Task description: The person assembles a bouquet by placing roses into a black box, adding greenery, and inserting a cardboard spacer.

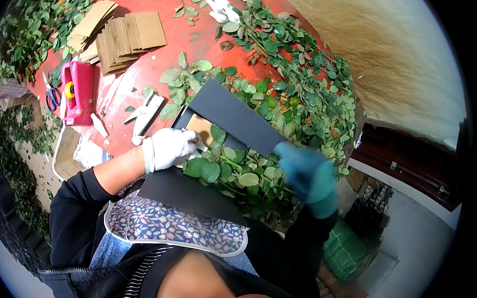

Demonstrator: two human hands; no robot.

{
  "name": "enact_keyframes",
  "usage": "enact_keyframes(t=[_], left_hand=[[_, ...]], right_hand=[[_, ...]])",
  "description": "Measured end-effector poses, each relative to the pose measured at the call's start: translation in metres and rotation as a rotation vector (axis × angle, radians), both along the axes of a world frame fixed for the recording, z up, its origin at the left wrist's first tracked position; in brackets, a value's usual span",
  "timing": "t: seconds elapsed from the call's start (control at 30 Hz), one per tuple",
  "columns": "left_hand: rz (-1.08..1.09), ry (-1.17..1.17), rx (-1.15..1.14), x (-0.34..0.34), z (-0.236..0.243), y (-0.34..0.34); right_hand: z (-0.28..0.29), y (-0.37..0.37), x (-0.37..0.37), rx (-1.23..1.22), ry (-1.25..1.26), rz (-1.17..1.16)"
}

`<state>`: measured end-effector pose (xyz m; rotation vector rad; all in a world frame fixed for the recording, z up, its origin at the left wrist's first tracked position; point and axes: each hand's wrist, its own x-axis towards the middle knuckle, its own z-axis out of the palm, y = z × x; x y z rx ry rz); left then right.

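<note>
My left hand, in a white glove, has its fingers curled around the left end of a leafy bunch, maybe so the stems can't slip about. My right hand, in a blue-green glove, is all blurry near the right end of a dark flat sheet. I can't tell if those fingers pinch the sheet, just touch it, or are open. The leafy bunch lies between my two hands, with the dark sheet slanting past it on the far side and a black sheet on my near side, so I guess the sheets hug the leaves from both sides. A small brown card peeks out just past my left fingers. Just beyond my left hand, a stapler lies on the red table. Farther to the left of that hand are a pink tape holder and scissors, perhaps put there to be easy to grab. A stack of brown cards sits well past my left hand, heaped up, maybe to keep them handy. Beyond my right hand is a big pile of leafy stems, out of the way but close by.
</note>
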<state>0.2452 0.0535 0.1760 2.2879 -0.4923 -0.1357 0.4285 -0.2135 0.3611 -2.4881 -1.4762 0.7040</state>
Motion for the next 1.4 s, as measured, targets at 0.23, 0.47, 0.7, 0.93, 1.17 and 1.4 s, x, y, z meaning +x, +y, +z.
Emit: enact_keyframes(t=[0.23,0.47,0.7,0.93,1.17,1.4], left_hand=[[-0.057,0.024,0.126,0.008,0.017,-0.004],[-0.007,0.048,0.055,0.003,0.009,-0.005],[-0.030,0.027,0.147,0.003,0.013,-0.004],[-0.039,0.004,0.099,0.005,0.011,-0.008],[-0.057,0.057,0.162,0.005,0.011,-0.006],[-0.015,0.117,0.139,0.001,0.004,-0.001]], right_hand=[[-0.157,0.114,0.185,0.253,-0.439,-0.123],[-0.267,0.143,0.207,-0.222,-0.705,-0.341],[-0.181,0.090,0.216,-0.041,-0.451,-0.452],[-0.119,0.025,0.208,0.063,-0.176,-0.581],[-0.041,0.017,0.135,0.458,0.435,-0.937],[-0.014,-0.020,0.050,0.500,-0.177,-0.259]])
